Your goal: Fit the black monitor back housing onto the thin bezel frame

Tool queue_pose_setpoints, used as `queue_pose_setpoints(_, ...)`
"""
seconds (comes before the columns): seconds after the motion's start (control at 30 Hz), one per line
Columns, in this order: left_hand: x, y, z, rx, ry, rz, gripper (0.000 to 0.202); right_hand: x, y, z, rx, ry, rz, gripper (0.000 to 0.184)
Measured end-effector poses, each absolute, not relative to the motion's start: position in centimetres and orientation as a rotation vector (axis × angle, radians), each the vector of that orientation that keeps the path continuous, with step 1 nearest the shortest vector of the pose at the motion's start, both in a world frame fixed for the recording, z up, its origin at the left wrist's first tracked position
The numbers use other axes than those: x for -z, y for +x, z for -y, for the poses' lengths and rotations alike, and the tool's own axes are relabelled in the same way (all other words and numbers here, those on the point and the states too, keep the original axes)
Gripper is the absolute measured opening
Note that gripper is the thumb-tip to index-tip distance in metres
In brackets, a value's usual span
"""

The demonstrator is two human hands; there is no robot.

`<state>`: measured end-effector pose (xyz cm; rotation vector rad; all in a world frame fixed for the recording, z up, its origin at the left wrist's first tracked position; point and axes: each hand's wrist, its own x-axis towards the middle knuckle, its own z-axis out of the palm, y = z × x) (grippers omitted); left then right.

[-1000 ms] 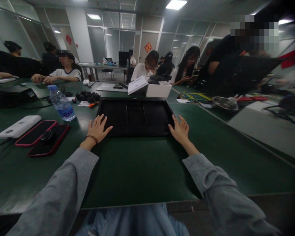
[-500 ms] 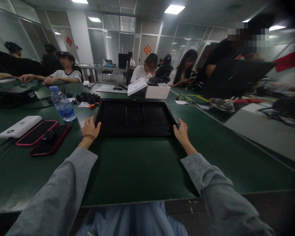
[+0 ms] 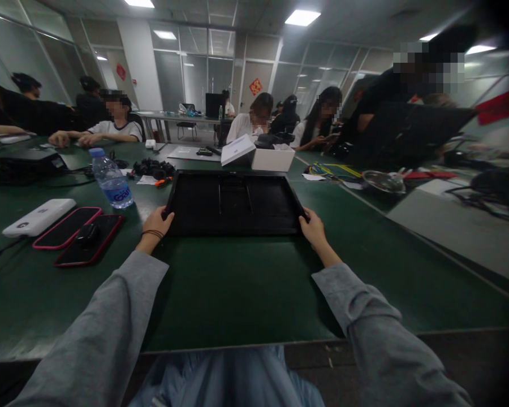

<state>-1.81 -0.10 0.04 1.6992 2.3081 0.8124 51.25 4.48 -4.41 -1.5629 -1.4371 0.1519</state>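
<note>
A flat black tray-like panel point(image 3: 233, 226) lies on the green table point(image 3: 237, 294) straight ahead of me. My left hand point(image 3: 156, 222) is closed round its near left corner, thumb on top. My right hand point(image 3: 312, 227) grips the near right corner in the same way. Both arms wear grey sleeves, and a dark band circles the left wrist. The fingers under the panel's edge are hidden.
Left of the panel lie two red-edged phones point(image 3: 78, 232), a white power bank point(image 3: 38, 217) and a water bottle point(image 3: 110, 181). Behind it stand a white open box point(image 3: 258, 154) and a heap of black parts point(image 3: 152, 167). A metal bowl point(image 3: 384, 181) and cables lie right. Several people sit around.
My hands went from lying open and flat at the panel's near corners to curling round them. The view has shifted slightly; the panel looks much where it was.
</note>
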Motion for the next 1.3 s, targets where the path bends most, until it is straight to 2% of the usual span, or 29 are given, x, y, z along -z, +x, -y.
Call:
queue_pose_setpoints(0.4,0.33,-2.13,-0.12,-0.813,1.726,-2.303,0.053,4.23,51.01,-4.38,-0.185,-1.683,1.395,0.060)
queue_pose_setpoints(1.3,-0.03,-1.88,0.14,-0.739,1.717,-2.342,0.053,4.20,50.98,-4.20,-0.155,-1.658,1.449,0.052)
